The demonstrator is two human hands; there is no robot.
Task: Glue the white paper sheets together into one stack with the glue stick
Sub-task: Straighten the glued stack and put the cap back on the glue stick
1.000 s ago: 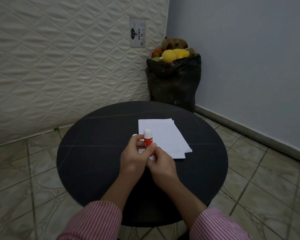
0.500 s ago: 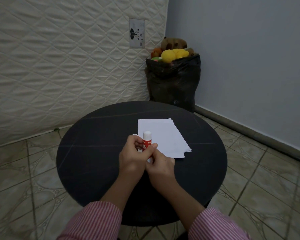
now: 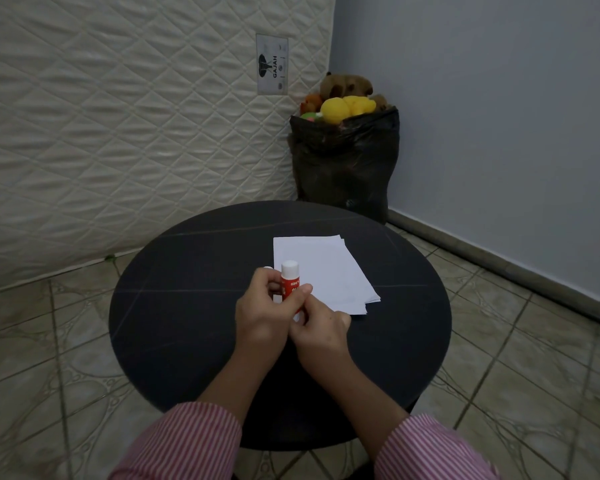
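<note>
The left hand (image 3: pixel 262 315) curls its fingers and thumb round the red body of the glue stick (image 3: pixel 290 284), held upright with its white top above the fingers. The right hand (image 3: pixel 317 329) pinches the stick's lower end. Both hover over the round black table (image 3: pixel 187 306), just before the white paper sheets (image 3: pixel 323 271), loosely stacked, edges fanned at the near right corner.
</note>
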